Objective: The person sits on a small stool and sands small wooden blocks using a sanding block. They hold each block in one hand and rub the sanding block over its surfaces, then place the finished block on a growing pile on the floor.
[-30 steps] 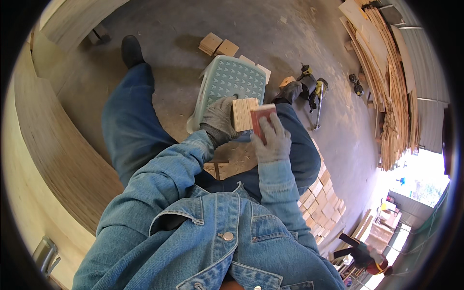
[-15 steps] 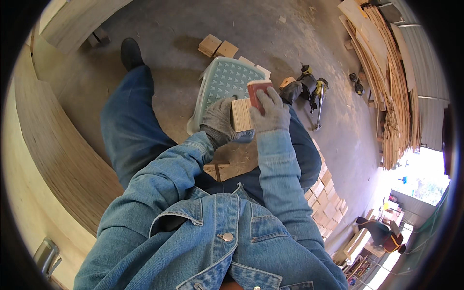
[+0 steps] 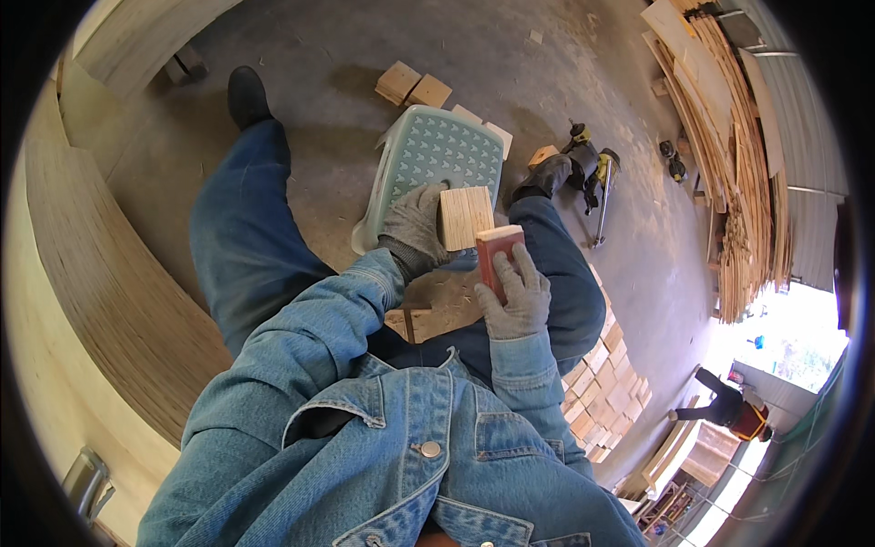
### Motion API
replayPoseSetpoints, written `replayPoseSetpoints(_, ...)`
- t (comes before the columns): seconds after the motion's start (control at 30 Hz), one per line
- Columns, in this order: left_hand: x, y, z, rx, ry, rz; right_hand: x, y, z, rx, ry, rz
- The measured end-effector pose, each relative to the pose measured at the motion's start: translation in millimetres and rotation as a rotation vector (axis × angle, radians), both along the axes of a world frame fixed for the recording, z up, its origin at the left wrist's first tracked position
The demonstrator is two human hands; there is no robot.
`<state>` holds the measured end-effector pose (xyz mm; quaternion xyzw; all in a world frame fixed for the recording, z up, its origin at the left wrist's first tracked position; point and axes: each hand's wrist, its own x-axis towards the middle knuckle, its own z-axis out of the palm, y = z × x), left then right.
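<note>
Gripped in my gloved left hand (image 3: 416,224) is a pale, square-faced wooden block (image 3: 466,217), held over the near edge of a light green plastic stool (image 3: 442,150). My right hand (image 3: 518,299), also gloved, has its fingers around a reddish-brown sanding block (image 3: 499,255) with a pale top edge. The sanding block sits low against the wooden block's right side; whether the two touch I cannot tell.
Wooden blocks (image 3: 412,86) lie beyond the stool. Cordless power tools (image 3: 594,173) rest on the floor by my right foot. Many stacked blocks (image 3: 606,392) stand beside my right leg. Long boards (image 3: 720,137) are piled far right; a person (image 3: 734,407) bends at lower right.
My right hand has drawn the sanding block down toward me along the wooden block's right side. The left hand and the wooden block have hardly shifted. The distant person has changed posture.
</note>
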<state>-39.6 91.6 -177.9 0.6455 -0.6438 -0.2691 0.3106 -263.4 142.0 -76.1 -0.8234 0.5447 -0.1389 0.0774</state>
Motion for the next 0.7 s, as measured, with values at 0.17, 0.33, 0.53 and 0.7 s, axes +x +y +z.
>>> replayPoseSetpoints(0.17,0,1,4,-0.042,0.014,0.027,3,-13,1,-0.036,-0.02,0.026)
replayPoseSetpoints(0.33,-1,1,-6,-0.144,-0.028,0.058,39,-79,-2,0.021,0.073,-0.051)
replayPoseSetpoints(0.53,0,-5,-1,-0.053,0.037,0.018,70,-138,-2,0.086,0.183,-0.106)
replayPoseSetpoints(0.7,-1,-1,6,-0.133,0.049,0.035,45,-97,1,0.072,0.082,-0.069)
